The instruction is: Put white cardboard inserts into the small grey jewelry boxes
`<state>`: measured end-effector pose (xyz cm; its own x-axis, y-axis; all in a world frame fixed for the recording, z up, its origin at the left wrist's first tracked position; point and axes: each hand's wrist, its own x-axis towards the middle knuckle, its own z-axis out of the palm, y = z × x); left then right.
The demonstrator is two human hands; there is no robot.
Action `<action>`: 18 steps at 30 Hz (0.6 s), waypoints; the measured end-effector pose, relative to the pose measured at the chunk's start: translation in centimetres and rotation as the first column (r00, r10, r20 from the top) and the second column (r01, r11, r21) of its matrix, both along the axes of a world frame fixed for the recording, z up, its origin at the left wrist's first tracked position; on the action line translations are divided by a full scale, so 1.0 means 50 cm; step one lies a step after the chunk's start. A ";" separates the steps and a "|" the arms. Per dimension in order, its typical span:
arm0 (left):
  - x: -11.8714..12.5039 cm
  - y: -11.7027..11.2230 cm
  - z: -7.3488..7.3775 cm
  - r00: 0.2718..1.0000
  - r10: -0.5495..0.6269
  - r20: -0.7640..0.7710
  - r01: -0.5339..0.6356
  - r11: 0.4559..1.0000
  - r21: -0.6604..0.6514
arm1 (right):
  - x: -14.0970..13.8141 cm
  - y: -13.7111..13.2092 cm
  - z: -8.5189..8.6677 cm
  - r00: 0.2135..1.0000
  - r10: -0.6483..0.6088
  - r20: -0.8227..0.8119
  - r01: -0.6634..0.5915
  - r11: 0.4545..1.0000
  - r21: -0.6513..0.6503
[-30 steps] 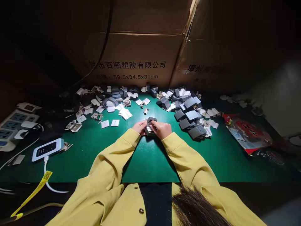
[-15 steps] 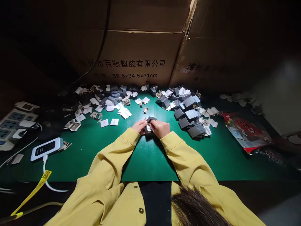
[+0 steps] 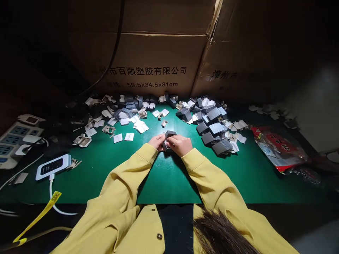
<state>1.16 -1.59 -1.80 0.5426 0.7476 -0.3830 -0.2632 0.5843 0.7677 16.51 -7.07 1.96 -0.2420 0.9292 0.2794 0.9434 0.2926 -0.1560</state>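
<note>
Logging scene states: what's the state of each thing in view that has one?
Small dark box: held, open, white showing inside
Left grip: closed on the box's side
Right grip: at the box's opening, closure unclear
Dark boxes at right: heaped
Two white slips: lying flat
White device: lying flat, white cable plugged in
Power strip: white plugs inserted
Plastic bag: lying down, seal unclear
Cartons: standing side by side
</note>
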 end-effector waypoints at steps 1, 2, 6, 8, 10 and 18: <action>0.000 0.000 0.002 1.000 -0.002 -0.012 0.002 1.000 -0.002 | 0.000 0.001 0.002 1.000 0.002 0.014 -0.002 1.000 -0.017; 0.001 -0.001 0.004 1.000 -0.004 -0.019 0.004 1.000 -0.005 | 0.001 0.002 0.003 1.000 0.002 0.028 -0.001 1.000 -0.030; 0.003 -0.005 0.013 0.999 0.018 -0.027 -0.018 1.000 -0.016 | 0.001 0.006 0.003 0.999 -0.015 0.050 0.017 0.999 -0.041; 0.004 -0.007 0.017 0.999 0.031 -0.025 -0.032 0.999 -0.023 | -0.001 0.007 -0.001 0.998 -0.038 0.046 0.040 0.998 -0.049; 0.004 -0.006 0.019 0.999 0.034 -0.008 -0.035 0.999 -0.025 | -0.003 0.007 -0.005 0.997 -0.064 0.043 0.067 0.995 -0.069; -0.001 -0.001 0.007 1.000 -0.012 0.007 0.012 1.000 -0.002 | 0.004 0.005 0.011 0.997 -0.040 0.063 0.050 0.985 -0.163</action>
